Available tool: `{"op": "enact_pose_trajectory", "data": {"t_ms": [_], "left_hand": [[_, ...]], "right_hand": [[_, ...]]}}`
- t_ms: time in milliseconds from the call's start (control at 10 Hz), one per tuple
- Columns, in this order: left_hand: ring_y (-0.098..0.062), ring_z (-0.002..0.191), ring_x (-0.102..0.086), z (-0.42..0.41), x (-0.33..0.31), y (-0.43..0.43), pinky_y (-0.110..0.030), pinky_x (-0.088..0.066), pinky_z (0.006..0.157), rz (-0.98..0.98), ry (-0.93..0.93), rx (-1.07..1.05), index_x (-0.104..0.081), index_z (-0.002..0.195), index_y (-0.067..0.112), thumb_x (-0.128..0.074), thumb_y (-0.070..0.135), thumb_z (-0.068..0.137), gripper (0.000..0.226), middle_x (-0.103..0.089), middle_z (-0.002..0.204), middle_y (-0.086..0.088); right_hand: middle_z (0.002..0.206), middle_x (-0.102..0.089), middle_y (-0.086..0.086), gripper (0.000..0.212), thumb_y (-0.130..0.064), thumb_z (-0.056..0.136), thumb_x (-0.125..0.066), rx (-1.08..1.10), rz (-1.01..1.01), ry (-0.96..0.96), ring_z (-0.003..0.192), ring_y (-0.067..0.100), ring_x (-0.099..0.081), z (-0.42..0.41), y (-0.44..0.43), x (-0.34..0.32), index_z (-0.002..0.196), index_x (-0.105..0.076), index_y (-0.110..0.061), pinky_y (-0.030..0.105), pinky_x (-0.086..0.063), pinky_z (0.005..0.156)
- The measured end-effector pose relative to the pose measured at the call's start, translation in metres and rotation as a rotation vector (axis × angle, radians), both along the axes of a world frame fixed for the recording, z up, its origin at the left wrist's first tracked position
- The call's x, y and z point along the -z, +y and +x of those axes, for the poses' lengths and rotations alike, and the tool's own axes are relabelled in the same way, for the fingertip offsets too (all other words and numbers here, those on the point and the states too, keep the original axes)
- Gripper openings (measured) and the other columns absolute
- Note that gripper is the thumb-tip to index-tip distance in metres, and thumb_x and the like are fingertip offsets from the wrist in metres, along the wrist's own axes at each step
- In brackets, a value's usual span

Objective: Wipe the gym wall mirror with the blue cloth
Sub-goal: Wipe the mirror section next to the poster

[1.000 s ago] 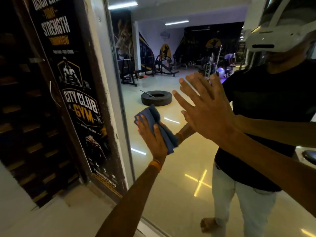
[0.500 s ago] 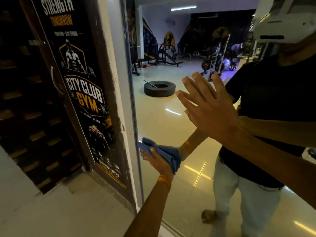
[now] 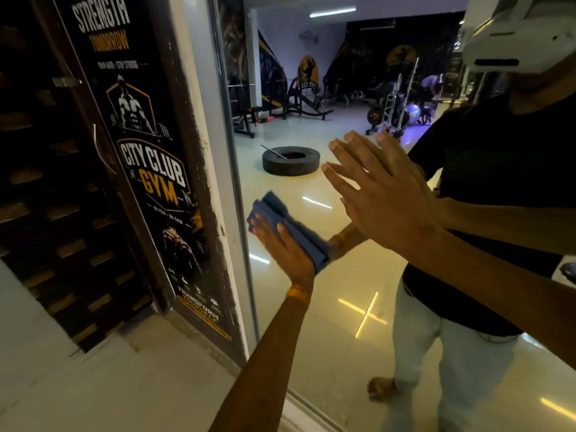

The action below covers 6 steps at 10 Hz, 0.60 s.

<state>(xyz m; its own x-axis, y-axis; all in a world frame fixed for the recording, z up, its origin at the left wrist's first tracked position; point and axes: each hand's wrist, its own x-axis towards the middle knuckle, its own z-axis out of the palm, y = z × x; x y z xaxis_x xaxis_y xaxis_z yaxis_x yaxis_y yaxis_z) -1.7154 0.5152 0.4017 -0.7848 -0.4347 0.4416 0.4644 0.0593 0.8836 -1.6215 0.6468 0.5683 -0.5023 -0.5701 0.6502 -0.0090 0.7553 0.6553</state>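
Observation:
The wall mirror fills the right half of the view, and its metal left edge runs down the middle. My left hand presses the folded blue cloth flat against the glass, close to that edge, at about waist height. An orange band sits on the left wrist. My right hand rests flat on the mirror with fingers spread, higher up and to the right of the cloth, holding nothing. The mirror shows my own reflection in a dark shirt and light jeans.
A black City Club Gym poster covers the pillar left of the mirror, next to a dark slatted wall. Pale floor tiles lie below. The mirror reflects a tyre and gym machines behind me.
My left hand swept the cloth down toward the mirror's left edge, then back up a little along that edge. My right hand stayed flat on the glass.

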Motion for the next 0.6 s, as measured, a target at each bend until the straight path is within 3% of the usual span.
{"op": "enact_pose_trajectory", "data": {"t_ms": [100, 200, 300, 400, 500, 600], "left_hand": [[-0.020, 0.159, -0.010, 0.011, 0.047, -0.001, -0.051, -0.021, 0.127, 0.340, -0.230, 0.101, -0.010, 0.164, 0.024, -0.034, 0.062, 0.103, 0.075, -0.007, 0.173, 0.000], [-0.015, 0.159, -0.009, 0.019, -0.013, 0.013, -0.048, -0.019, 0.128, 0.238, -0.122, 0.045, -0.012, 0.155, 0.045, -0.033, 0.044, 0.112, 0.048, -0.009, 0.172, 0.004], [-0.014, 0.159, -0.006, -0.007, -0.077, 0.017, -0.044, -0.012, 0.130, 0.065, 0.244, 0.043, -0.010, 0.163, 0.030, -0.034, 0.039, 0.112, 0.057, -0.007, 0.173, 0.000], [-0.014, 0.159, -0.012, -0.045, -0.061, 0.012, -0.029, -0.013, 0.128, 0.225, 0.320, 0.297, -0.010, 0.163, 0.012, -0.036, 0.027, 0.112, 0.059, -0.011, 0.171, -0.015], [-0.012, 0.159, -0.003, -0.021, 0.010, 0.002, -0.030, -0.008, 0.130, 0.376, 0.021, 0.074, -0.003, 0.162, 0.017, -0.022, 0.040, 0.114, 0.057, 0.001, 0.173, -0.002], [-0.021, 0.158, -0.016, -0.001, 0.057, -0.004, -0.053, -0.027, 0.125, 0.218, -0.215, 0.011, -0.010, 0.164, 0.033, -0.028, 0.068, 0.103, 0.072, -0.007, 0.173, 0.004]], "right_hand": [[0.163, -0.032, 0.022, 0.055, -0.034, 0.103, -0.048, 0.100, 0.106, 0.045, 0.150, 0.042, -0.032, 0.016, 0.008, -0.004, 0.153, -0.044, -0.010, 0.061, -0.030, 0.120], [0.165, -0.028, 0.021, 0.055, -0.036, 0.107, -0.038, 0.132, 0.113, 0.038, 0.152, 0.042, -0.027, 0.022, 0.010, -0.009, 0.155, -0.040, -0.009, 0.059, -0.027, 0.122], [0.164, -0.029, 0.022, 0.053, -0.032, 0.112, -0.022, 0.135, 0.130, 0.043, 0.152, 0.041, -0.027, 0.018, 0.018, -0.014, 0.156, -0.039, -0.007, 0.056, -0.020, 0.125], [0.164, -0.029, 0.022, 0.055, -0.033, 0.111, -0.022, 0.186, 0.140, 0.066, 0.152, 0.041, -0.027, 0.019, 0.016, -0.010, 0.156, -0.039, -0.007, 0.057, -0.020, 0.124], [0.165, -0.028, 0.022, 0.056, -0.037, 0.110, -0.027, 0.195, 0.153, 0.094, 0.152, 0.041, -0.027, 0.020, 0.011, -0.008, 0.157, -0.037, -0.009, 0.059, -0.025, 0.123], [0.163, -0.033, 0.021, 0.055, -0.038, 0.110, -0.028, 0.181, 0.158, 0.121, 0.151, 0.040, -0.031, 0.018, 0.014, -0.009, 0.156, -0.040, -0.010, 0.058, -0.029, 0.122]]}}
